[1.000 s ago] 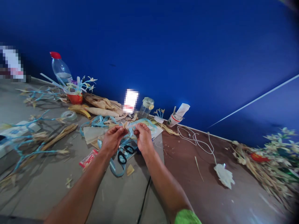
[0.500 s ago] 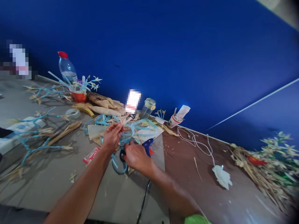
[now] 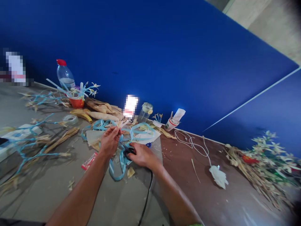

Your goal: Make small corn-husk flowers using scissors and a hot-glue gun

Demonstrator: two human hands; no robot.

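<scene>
My left hand (image 3: 110,140) pinches a small pale strip, likely dried husk (image 3: 122,124), its fingers pressed together. Black-handled scissors (image 3: 129,153) are in my right hand (image 3: 142,154), the blades pointing toward the left hand. Light blue ribbon (image 3: 117,177) loops beneath and around both hands. Just behind the right hand shows a bit of the blue glue gun (image 3: 148,145), mostly covered by the hand. A small tan husk scrap (image 3: 131,172) lies on the table below the scissors. Left of my left wrist sits a red-and-white packet (image 3: 88,161).
Along the blue wall stand a red-capped bottle (image 3: 65,75), a red cup (image 3: 76,102) of stems, a glass jar (image 3: 145,111) and a white cup (image 3: 171,123). Blue wrapped branches (image 3: 30,153) spread left. A white cable (image 3: 188,142) and a flower bunch (image 3: 268,157) lie right.
My right hand has lifted the scissors closer to the left hand, now covering most of the glue gun. The left hand keeps its pinch on the strip. The camera view has shifted slightly.
</scene>
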